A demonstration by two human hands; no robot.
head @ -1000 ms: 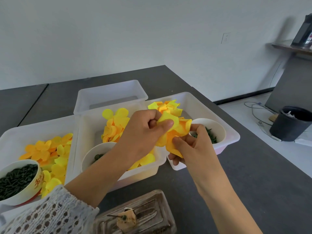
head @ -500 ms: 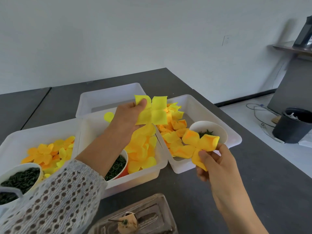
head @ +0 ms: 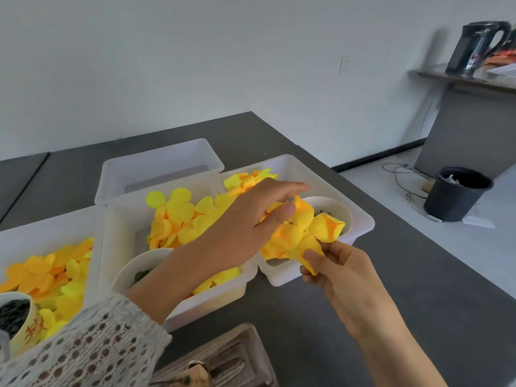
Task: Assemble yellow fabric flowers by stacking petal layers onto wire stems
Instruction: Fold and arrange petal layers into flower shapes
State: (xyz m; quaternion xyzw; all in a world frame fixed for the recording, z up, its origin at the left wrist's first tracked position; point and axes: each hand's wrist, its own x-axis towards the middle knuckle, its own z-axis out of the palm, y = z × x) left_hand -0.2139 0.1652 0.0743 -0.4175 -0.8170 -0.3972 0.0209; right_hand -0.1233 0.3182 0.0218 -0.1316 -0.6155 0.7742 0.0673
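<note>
My right hand [head: 339, 270] pinches a yellow-orange petal layer [head: 307, 233] by one petal, just over the front of the right white bin [head: 365, 219]. My left hand [head: 251, 222] stretches across that bin with straight fingers. Its fingertips are beside the white bowl [head: 339, 206] of dark green pieces, and I see nothing in it. More orange-yellow petal layers [head: 245, 180] lie at the back of the right bin. The middle bin [head: 117, 227] holds a heap of yellow petal layers [head: 178, 216].
A left bin [head: 42, 233] holds more petals and a cup [head: 19, 317] of dark green bits. A bowl [head: 139, 269] stands in the middle bin, and an empty bin [head: 162, 169] sits behind. A metal tray [head: 223, 361] lies near me. The table edge runs along the right, with a black bucket [head: 458, 191] on the floor.
My left hand no longer holds the bright yellow layer and has moved right and down over the right bin. My right hand keeps hold of the yellow-orange layer.
</note>
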